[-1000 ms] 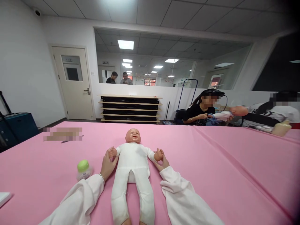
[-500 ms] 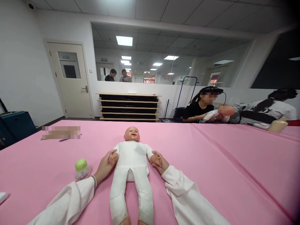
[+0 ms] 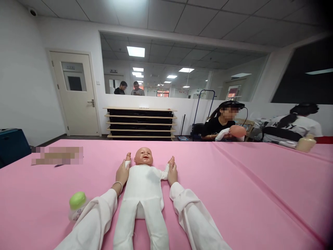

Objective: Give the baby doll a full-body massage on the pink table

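A baby doll (image 3: 142,194) in a white suit lies face up on the pink tablecloth (image 3: 234,194), head away from me. My left hand (image 3: 122,173) is closed around the doll's arm on the left and holds it raised beside the head. My right hand (image 3: 172,172) grips the doll's other arm, also lifted beside the head. Both my sleeves are white, and a bead bracelet sits on my left wrist.
A small bottle with a green cap (image 3: 76,205) stands left of my left sleeve. Across the table a person in black (image 3: 221,125) holds another doll, and a person in white (image 3: 293,126) sits at the right near a cream bottle (image 3: 304,143). Low shelves (image 3: 142,122) line the back wall.
Both my hands have swung the doll's arms from out at its sides up to beside its head. The view has shifted, so the green-capped bottle sits lower left.
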`<move>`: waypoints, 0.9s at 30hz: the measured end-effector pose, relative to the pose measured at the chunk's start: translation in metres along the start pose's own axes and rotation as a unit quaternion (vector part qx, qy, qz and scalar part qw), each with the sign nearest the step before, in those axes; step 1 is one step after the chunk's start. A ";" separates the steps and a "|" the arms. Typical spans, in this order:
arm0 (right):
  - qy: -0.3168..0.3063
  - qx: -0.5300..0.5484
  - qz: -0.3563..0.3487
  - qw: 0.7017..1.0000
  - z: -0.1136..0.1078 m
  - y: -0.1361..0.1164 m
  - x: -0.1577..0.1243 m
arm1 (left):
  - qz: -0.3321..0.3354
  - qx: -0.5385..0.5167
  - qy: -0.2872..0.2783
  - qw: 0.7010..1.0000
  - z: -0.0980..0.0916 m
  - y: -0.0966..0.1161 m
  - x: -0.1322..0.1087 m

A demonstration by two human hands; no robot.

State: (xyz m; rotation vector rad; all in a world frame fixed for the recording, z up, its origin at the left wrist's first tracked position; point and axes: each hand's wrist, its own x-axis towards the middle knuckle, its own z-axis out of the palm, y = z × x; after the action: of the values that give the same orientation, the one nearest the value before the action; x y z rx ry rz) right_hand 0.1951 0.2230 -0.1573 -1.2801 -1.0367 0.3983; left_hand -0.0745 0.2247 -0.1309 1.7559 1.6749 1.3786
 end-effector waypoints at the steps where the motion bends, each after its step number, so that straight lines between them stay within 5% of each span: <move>1: 0.001 0.002 0.006 1.000 0.001 0.003 0.002 | -0.008 -0.002 -0.007 1.000 0.001 -0.002 0.002; 9: 0.022 0.018 0.014 0.999 -0.001 0.008 0.003 | -0.093 -0.035 0.020 0.995 0.000 -0.012 0.005; 19: 0.170 0.048 0.029 0.984 -0.019 -0.002 -0.001 | -0.226 -0.084 0.197 0.950 -0.010 -0.020 -0.004; 27: 0.122 0.013 -0.031 0.992 -0.025 -0.020 -0.017 | -0.206 -0.034 0.305 0.929 -0.007 -0.023 -0.017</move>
State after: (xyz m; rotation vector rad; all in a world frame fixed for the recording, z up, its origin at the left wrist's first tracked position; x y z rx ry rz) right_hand 0.2010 0.1895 -0.1445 -1.2364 -0.8601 0.2009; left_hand -0.0902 0.2129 -0.1530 0.8850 2.1053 1.8454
